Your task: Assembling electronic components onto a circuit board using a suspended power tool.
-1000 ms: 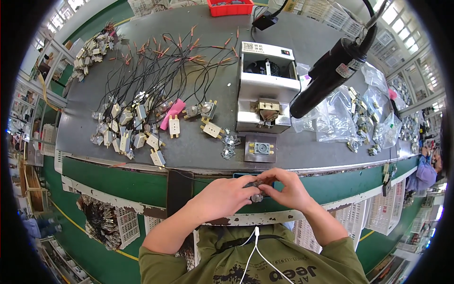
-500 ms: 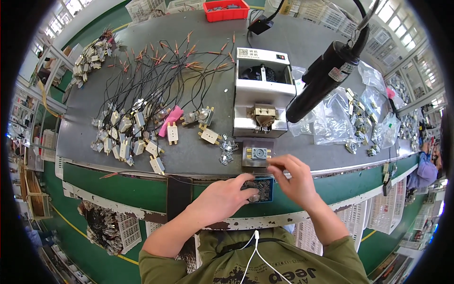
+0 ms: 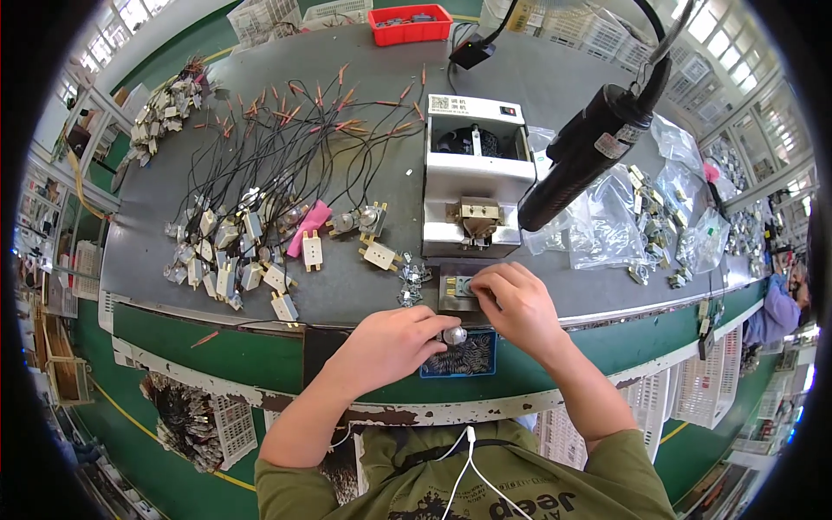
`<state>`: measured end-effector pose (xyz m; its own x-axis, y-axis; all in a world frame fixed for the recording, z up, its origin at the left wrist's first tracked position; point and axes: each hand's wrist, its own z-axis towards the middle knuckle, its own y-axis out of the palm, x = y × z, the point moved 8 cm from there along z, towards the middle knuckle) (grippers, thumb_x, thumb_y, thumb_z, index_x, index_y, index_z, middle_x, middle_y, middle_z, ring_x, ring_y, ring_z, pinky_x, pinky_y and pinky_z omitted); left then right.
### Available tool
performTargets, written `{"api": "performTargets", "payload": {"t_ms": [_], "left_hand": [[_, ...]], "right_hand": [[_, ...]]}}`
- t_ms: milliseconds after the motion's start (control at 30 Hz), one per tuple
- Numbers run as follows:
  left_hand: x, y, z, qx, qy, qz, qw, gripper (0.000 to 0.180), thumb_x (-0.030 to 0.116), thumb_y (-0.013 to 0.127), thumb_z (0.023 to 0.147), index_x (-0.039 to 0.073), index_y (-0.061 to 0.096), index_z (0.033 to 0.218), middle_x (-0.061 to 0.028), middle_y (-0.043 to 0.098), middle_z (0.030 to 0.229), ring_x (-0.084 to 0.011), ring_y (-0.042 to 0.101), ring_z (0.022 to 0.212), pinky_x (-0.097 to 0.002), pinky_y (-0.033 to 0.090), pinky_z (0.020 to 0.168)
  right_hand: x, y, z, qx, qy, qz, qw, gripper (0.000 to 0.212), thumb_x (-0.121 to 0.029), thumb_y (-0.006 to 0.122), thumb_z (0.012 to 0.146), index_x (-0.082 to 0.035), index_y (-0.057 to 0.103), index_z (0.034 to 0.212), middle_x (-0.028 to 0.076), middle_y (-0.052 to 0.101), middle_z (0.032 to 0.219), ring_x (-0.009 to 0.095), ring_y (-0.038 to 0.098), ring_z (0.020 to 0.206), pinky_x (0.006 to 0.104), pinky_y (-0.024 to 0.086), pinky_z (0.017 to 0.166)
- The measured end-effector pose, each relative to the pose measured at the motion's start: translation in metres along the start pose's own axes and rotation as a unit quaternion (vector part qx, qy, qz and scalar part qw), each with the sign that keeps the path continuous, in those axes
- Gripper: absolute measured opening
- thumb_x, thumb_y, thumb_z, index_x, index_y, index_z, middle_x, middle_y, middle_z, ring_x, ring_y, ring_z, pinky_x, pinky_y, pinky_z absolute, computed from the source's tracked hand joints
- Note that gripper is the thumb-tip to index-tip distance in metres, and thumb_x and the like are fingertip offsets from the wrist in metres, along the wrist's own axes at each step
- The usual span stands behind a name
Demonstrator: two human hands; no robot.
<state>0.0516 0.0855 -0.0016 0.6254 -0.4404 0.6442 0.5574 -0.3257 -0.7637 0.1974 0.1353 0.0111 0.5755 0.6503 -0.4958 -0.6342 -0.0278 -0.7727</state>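
Note:
My left hand (image 3: 394, 341) is closed, its thumb and fingertips pinching a small round silvery metal part (image 3: 455, 335) above the near side of the bench. A thin black wire runs from the left toward this hand. Just under the metal part is a blue tray (image 3: 459, 374) full of small dark metal pieces. My right hand (image 3: 520, 305) is closed, with its fingertips pinched over the right side of a small grey block with brass terminals (image 3: 462, 284). That block sits on a flat metal fixture (image 3: 455, 303). Whatever lies between the right fingertips is hidden.
Behind the fixture stands a silver metal machine (image 3: 477, 178), and a black cylindrical tool (image 3: 585, 156) hangs to its right. Wired white blocks (image 3: 230, 251) crowd the left. Small metal clips (image 3: 412, 282) lie beside the fixture. Plastic bags (image 3: 607, 225) cover the right; a red bin (image 3: 409, 33) is at the back.
My right hand has come left onto the grey block, and its fingers have closed together. My left hand has drawn back slightly left and up with the round part, uncovering more of the blue tray.

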Motion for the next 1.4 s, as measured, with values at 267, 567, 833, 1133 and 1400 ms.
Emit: {"api": "performTargets", "payload": {"t_ms": [267, 567, 833, 1133, 1400], "left_hand": [[0.001, -0.006, 0.004, 0.017, 0.007, -0.005, 1.0, 0.036, 0.024, 0.072, 0.088, 0.014, 0.068, 0.122, -0.0059, 0.067, 0.096, -0.0274, 0.067, 0.084, -0.0374, 0.055, 0.074], [0.014, -0.014, 0.009, 0.029, 0.018, -0.003, 0.999, 0.035, 0.02, 0.074, 0.086, 0.012, 0.067, 0.119, -0.0049, 0.066, 0.101, -0.0269, 0.067, 0.087, -0.0377, 0.055, 0.075], [0.016, -0.013, 0.014, 0.031, 0.027, 0.004, 0.999, 0.037, 0.016, 0.075, 0.084, 0.013, 0.067, 0.121, -0.0034, 0.064, 0.099, -0.0243, 0.067, 0.085, -0.0364, 0.054, 0.073], [0.014, -0.024, 0.012, 0.062, 0.022, 0.014, 0.998, 0.039, 0.014, 0.075, 0.083, 0.014, 0.069, 0.122, -0.0039, 0.064, 0.094, -0.023, 0.066, 0.08, -0.0351, 0.053, 0.071], [-0.001, -0.031, 0.037, 0.088, 0.002, 0.004, 0.996, 0.036, 0.017, 0.075, 0.085, 0.014, 0.069, 0.121, -0.006, 0.066, 0.101, -0.025, 0.066, 0.079, -0.036, 0.054, 0.071]], "right_hand": [[-0.005, -0.003, 0.003, -0.012, 0.01, -0.022, 1.0, 0.019, 0.001, 0.074, 0.076, -0.004, 0.065, 0.092, 0.007, 0.067, 0.09, 0.029, 0.064, 0.082, 0.0383, 0.054, 0.074], [-0.006, 0.013, -0.036, -0.138, 0.219, 0.308, 0.916, 0.044, -0.005, 0.077, 0.087, -0.006, 0.059, 0.127, 0.01, 0.073, 0.098, 0.014, 0.071, 0.09, 0.0301, 0.055, 0.081], [0.009, 0.019, -0.046, -0.121, 0.268, 0.402, 0.867, 0.04, -0.002, 0.067, 0.094, -0.006, 0.059, 0.132, 0.009, 0.073, 0.095, 0.013, 0.07, 0.088, 0.0299, 0.056, 0.081], [0.032, -0.008, -0.052, -0.097, 0.262, 0.199, 0.939, 0.035, -0.005, 0.07, 0.091, -0.004, 0.065, 0.126, 0.009, 0.074, 0.089, 0.015, 0.07, 0.073, 0.0293, 0.055, 0.069], [0.015, -0.116, 0.021, 0.292, -0.023, 0.135, 0.946, 0.079, 0.001, 0.077, 0.083, -0.003, 0.038, 0.151, 0.013, 0.058, 0.131, 0.02, 0.06, 0.109, 0.0331, 0.05, 0.092]]}}
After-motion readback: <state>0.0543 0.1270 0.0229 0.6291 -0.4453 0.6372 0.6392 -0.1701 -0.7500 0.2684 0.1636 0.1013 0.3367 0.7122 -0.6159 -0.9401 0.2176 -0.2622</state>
